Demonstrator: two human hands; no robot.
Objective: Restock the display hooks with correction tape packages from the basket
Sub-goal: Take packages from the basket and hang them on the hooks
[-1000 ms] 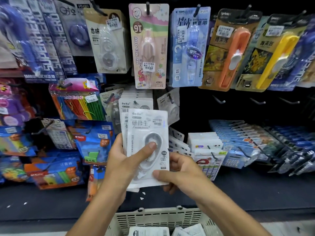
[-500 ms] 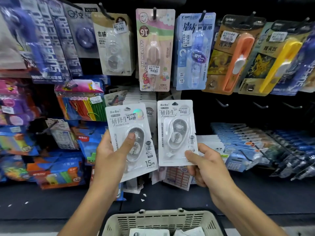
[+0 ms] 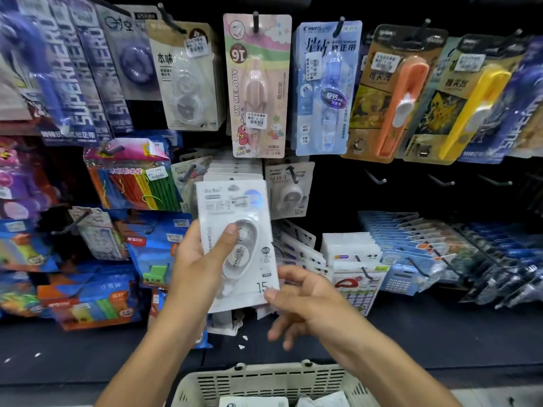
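Observation:
My left hand grips a white correction tape package upright in front of the shelf, thumb across its clear blister. More white cards show behind it in the same grip. My right hand pinches that package's lower right corner between thumb and forefinger, its other fingers hanging loose. One identical package hangs alone on a hook just to the upper right. A row of the same white packages hangs behind the held one. The beige basket stands below my arms, with more white packages in it.
Three bare hooks stick out of the dark panel to the right. Longer correction tape cards hang in the upper row. Coloured stick packs hang at left. Calculators and white packs sit on the lower right hooks.
Half a second ago my right hand held a second package beside the first. That package now hangs on the hook at upper right, and my right hand has come back down to the held package's corner.

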